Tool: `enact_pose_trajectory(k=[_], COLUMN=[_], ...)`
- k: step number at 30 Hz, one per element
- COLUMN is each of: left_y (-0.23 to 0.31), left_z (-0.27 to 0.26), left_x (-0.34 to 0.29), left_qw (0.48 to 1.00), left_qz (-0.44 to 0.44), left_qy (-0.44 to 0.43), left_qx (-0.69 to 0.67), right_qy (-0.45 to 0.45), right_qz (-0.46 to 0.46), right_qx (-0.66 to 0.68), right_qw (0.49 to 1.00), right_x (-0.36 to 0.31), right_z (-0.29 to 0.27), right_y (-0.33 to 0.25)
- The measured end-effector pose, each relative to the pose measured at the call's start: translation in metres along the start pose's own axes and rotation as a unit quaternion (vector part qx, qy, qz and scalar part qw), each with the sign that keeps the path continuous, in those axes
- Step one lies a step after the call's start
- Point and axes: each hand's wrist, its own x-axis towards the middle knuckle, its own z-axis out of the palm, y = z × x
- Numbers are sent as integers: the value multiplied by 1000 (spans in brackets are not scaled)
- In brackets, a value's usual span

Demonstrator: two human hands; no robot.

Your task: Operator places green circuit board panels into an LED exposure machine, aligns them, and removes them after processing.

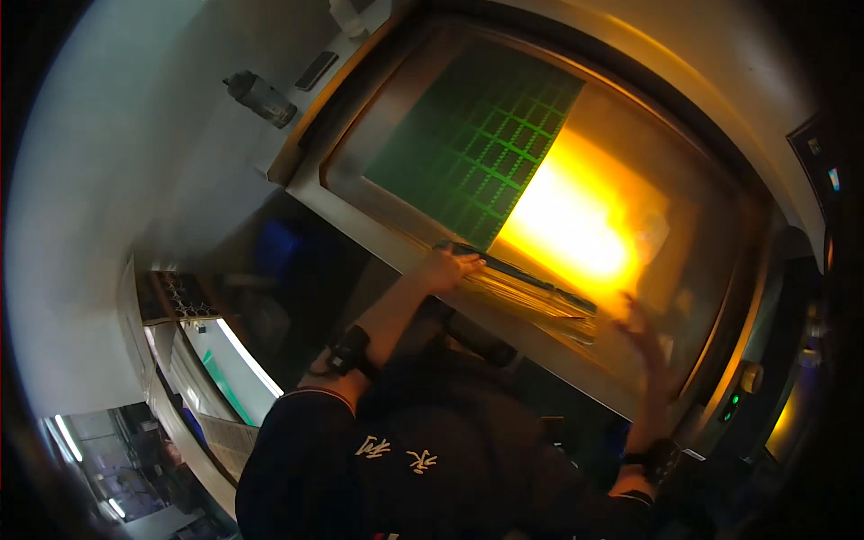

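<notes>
A green panel [450, 148] with a grid of dark rectangles lies on the lit table surface [693, 297]. Along the panel's near edge runs a dark strip [531, 277], with yellowish, wrinkled clear film [526, 306] in front of it. My left hand [447, 270] rests at the strip's left end, its fingers stretched to the right near the panel's lower corner; nothing shows in its grip. Over the right part of the surface is my right hand [641, 328], somewhat blurred, fingers apart and holding nothing visible. It is beside the bright yellow glow.
A raised frame [306, 148] surrounds the surface. Beyond its left side are a grey bottle [261, 99] and a dark phone-like slab [317, 70]. At the right stand a screen [823, 171] and a control panel with green lights [733, 403].
</notes>
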Motion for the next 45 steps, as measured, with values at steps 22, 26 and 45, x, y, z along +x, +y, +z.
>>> enact_pose_trajectory(k=[22, 26, 45], left_y=[-309, -280, -211], left_z=[-249, -305, -34], left_x=[444, 509, 61], left_qw=[951, 944, 980], left_qz=[24, 25, 171], left_qy=[301, 317, -21], left_qx=[61, 89, 98], right_qy=[269, 300, 74], right_qz=[-31, -28, -142], right_qx=[-463, -466, -364], right_qw=[844, 832, 918], right_x=[523, 549, 132], right_z=[-85, -158, 169], right_y=[-160, -139, -218])
